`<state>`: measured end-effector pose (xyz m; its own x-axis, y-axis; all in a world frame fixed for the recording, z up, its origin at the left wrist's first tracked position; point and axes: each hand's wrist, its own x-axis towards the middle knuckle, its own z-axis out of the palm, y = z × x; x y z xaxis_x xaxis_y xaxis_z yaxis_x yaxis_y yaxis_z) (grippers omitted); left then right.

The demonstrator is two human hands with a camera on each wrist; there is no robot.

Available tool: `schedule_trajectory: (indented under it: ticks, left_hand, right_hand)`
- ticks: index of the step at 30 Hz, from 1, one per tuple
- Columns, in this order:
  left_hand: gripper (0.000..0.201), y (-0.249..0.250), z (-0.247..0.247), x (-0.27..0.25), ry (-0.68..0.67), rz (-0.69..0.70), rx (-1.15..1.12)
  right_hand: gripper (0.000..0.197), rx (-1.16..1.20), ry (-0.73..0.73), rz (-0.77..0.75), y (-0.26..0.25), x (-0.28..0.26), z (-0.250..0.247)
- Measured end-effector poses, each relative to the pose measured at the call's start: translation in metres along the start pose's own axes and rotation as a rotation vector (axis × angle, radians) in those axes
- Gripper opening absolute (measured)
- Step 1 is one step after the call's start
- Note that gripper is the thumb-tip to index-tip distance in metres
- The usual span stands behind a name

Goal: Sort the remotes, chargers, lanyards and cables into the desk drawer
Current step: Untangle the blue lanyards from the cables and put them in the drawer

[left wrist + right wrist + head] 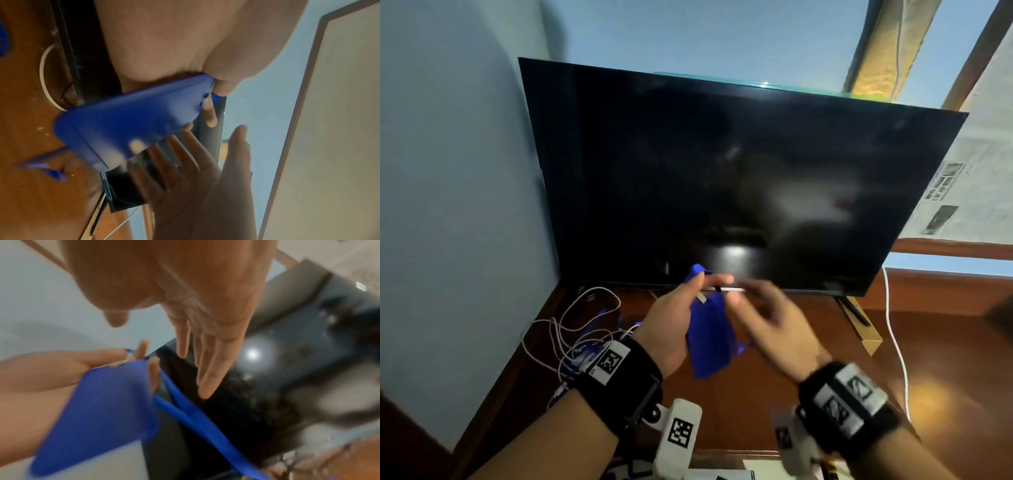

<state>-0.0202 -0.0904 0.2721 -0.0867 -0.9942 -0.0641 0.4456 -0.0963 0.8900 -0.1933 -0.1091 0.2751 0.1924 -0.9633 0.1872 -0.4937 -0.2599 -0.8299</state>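
A blue badge holder (pixel 710 339) on a blue lanyard is gripped by my left hand (pixel 698 291) above the wooden desk (pixel 756 394), in front of the TV's lower edge. The thumb and fingers pinch the holder's top end (pixel 205 91). The lanyard strap (pixel 201 418) hangs down from it. My right hand (pixel 763 308), blurred, hovers just right of the holder with fingers (pixel 203 382) spread and straight, holding nothing. A tangle of white and pink cables (pixel 578 329) lies on the desk at the left, with more blue strap among them.
A large dark TV (pixel 722 178) stands at the back of the desk against the blue wall. A white cable (pixel 897 349) runs down the right side, beside a flat cardboard box (pixel 866 329). White items show at the desk's near edge.
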Motion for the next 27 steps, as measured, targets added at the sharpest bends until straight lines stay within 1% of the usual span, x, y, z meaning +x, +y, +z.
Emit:
schedule_trajectory:
  ticks: [2,3,5,6,8,10,11,13,14,15,16,17,18,19,20,21,22,23,24,25,26,27]
  left_hand:
    - [0.045,0.004,-0.001,0.0,0.01,0.009,-0.026]
    - [0.043,0.004,-0.003,0.001,0.018,0.008,-0.008]
    - [0.039,0.005,-0.005,0.002,0.037,0.013,0.011]
    - [0.038,0.007,-0.005,0.003,0.058,0.021,0.009]
    - [0.033,0.014,-0.012,0.007,0.117,0.043,-0.002]
    - [0.027,0.028,-0.024,0.013,0.202,0.075,0.025]
    - [0.026,0.035,-0.034,0.019,0.271,0.095,0.072]
    - [0.028,0.045,-0.061,0.035,0.446,0.103,0.275]
    - [0.031,0.046,-0.079,0.043,0.506,0.067,0.406]
    - [0.038,0.044,-0.097,0.049,0.514,-0.006,0.57]
    - [0.047,0.041,-0.112,0.053,0.473,-0.124,0.774]
    - [0.055,0.038,-0.122,0.051,0.409,-0.264,1.032]
    - [0.06,0.035,-0.13,0.049,0.352,-0.356,1.303]
    - [0.06,0.032,-0.133,0.048,0.325,-0.353,1.519]
    - [0.051,0.03,-0.13,0.047,0.328,-0.236,1.572]
    - [0.032,0.03,-0.12,0.043,0.282,-0.083,1.427]
    - [0.018,0.03,-0.103,0.037,0.15,0.052,1.126]
    - [0.027,0.029,-0.081,0.03,-0.013,0.125,0.801]
    - [0.036,0.028,-0.06,0.024,-0.155,0.125,0.481]
    - [0.039,0.025,-0.044,0.018,-0.234,0.085,0.265]
    - [0.043,0.022,-0.03,0.013,-0.279,0.037,0.124]
    - [0.05,0.019,-0.021,0.007,-0.288,0.012,0.095]
  right_hand:
    - [0.051,0.154,-0.132,0.005,0.001,-0.021,0.024]
    - [0.044,0.24,-0.158,0.027,0.003,-0.027,0.034]
    - [0.03,0.377,-0.131,0.06,0.008,-0.03,0.045]
    - [0.024,0.401,-0.101,0.066,0.011,-0.029,0.046]
    - [0.016,0.377,-0.051,0.054,0.019,-0.026,0.041]
    - [0.018,0.29,-0.006,0.016,0.024,-0.025,0.03]
    - [0.021,0.246,0.02,-0.006,0.024,-0.025,0.022]
    - [0.022,0.229,0.061,-0.062,0.017,-0.026,0.006]
    - [0.02,0.269,0.063,-0.08,0.011,-0.027,-0.001]
    - [0.016,0.317,0.058,-0.086,0.004,-0.027,-0.007]
    - [0.012,0.35,0.053,-0.086,-0.004,-0.027,-0.013]
    - [0.009,0.352,0.049,-0.089,-0.011,-0.027,-0.018]
    - [0.007,0.336,0.041,-0.096,-0.017,-0.026,-0.022]
    - [0.006,0.308,0.027,-0.109,-0.023,-0.025,-0.025]
    - [0.006,0.279,0.006,-0.122,-0.028,-0.023,-0.026]
    - [0.006,0.254,-0.015,-0.136,-0.033,-0.021,-0.027]
    - [0.007,0.244,-0.028,-0.157,-0.036,-0.019,-0.027]
    - [0.009,0.25,-0.032,-0.181,-0.04,-0.016,-0.026]
    - [0.009,0.273,-0.025,-0.202,-0.042,-0.012,-0.024]
    - [0.009,0.31,-0.011,-0.219,-0.046,-0.009,-0.022]
    - [0.008,0.335,0.024,-0.234,-0.048,-0.004,-0.022]
    - [0.007,0.331,0.084,-0.25,-0.049,0.001,-0.022]
